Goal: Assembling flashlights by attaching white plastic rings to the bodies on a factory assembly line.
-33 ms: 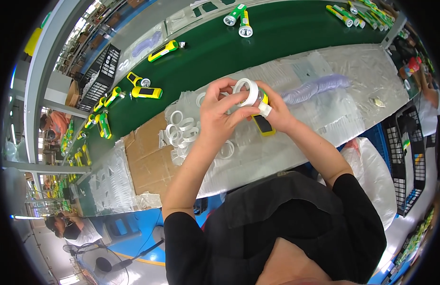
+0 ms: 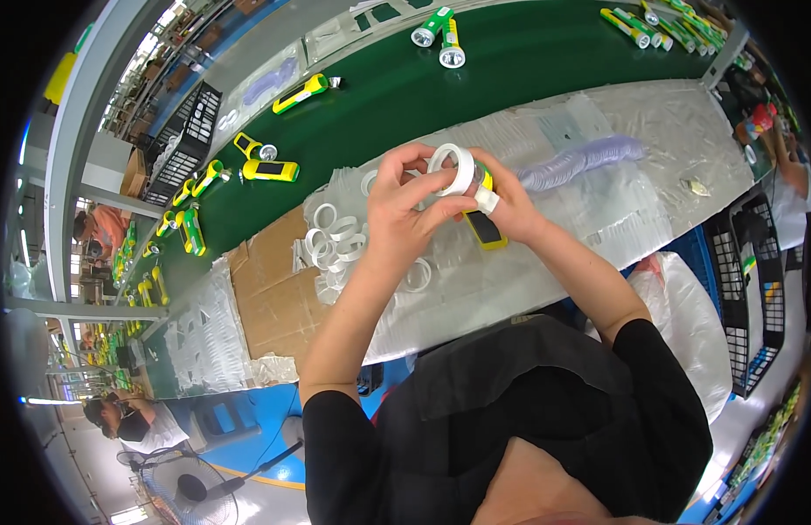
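My left hand [image 2: 397, 206] is pinching a white ring [image 2: 464, 171] and my right hand [image 2: 517, 213] is gripping the yellow-and-green flashlight [image 2: 487, 231], its body hanging at the ring's five o'clock above the worktop [image 2: 370, 118], so I am apparently fitting the two together, which is calling for squaring them up.

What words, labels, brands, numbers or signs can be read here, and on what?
None can be read.
On the held flashlight in the right hand: no legible lettering; part is hidden by the hands.
On the white ring in the left hand: none visible.
On the loose flashlights on the green table: too small to read.
On the cardboard: none readable.
Background: too small or blurred.
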A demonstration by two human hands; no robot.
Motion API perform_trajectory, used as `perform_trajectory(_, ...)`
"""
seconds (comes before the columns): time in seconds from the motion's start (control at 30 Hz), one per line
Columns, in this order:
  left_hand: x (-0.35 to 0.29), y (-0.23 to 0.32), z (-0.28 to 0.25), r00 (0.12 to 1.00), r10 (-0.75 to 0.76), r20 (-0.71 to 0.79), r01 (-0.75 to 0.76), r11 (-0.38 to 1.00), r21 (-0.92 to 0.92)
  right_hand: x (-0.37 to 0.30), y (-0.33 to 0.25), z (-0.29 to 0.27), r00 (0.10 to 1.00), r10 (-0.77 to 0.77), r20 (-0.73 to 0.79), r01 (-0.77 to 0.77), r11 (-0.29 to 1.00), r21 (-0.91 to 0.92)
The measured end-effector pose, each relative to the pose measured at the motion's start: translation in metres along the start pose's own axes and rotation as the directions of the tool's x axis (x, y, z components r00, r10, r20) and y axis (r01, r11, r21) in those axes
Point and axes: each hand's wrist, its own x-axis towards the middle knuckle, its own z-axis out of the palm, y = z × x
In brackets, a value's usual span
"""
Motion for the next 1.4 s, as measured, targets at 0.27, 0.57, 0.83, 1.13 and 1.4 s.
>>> perform_trajectory(0.27,-0.001,0.004,-0.006,0.998,-0.030,0.050,0.028,0.999,0.038,0.001,-0.015,-0.002,0.999,0.001,0.047,0.000,1.000,-0.025)
perform_trajectory(0.57,0.010,0.025,0.000,0.982,-0.001,0.191,0.002,1.000,-0.008,0.002,-0.074,-0.053,0.910,-0.228,0.347,0.415,0.519,-0.747)
perform_trajectory(0.83,0.009,0.025,0.018,0.968,-0.156,0.194,0.168,0.985,-0.046,0.018,-0.133,-0.035,0.854,0.202,0.479,0.396,0.343,-0.852)
perform_trajectory(1.13,0.006,0.030,0.014,0.955,-0.197,0.220,0.218,0.973,-0.075,0.047,-0.147,-0.018,0.766,0.468,0.441,0.336,0.293,-0.895)
perform_trajectory(1.4,0.003,0.030,0.011,0.963,-0.157,0.219,0.186,0.975,-0.121,0.051,-0.151,-0.001,0.785,0.537,0.309,0.182,0.277,-0.943)
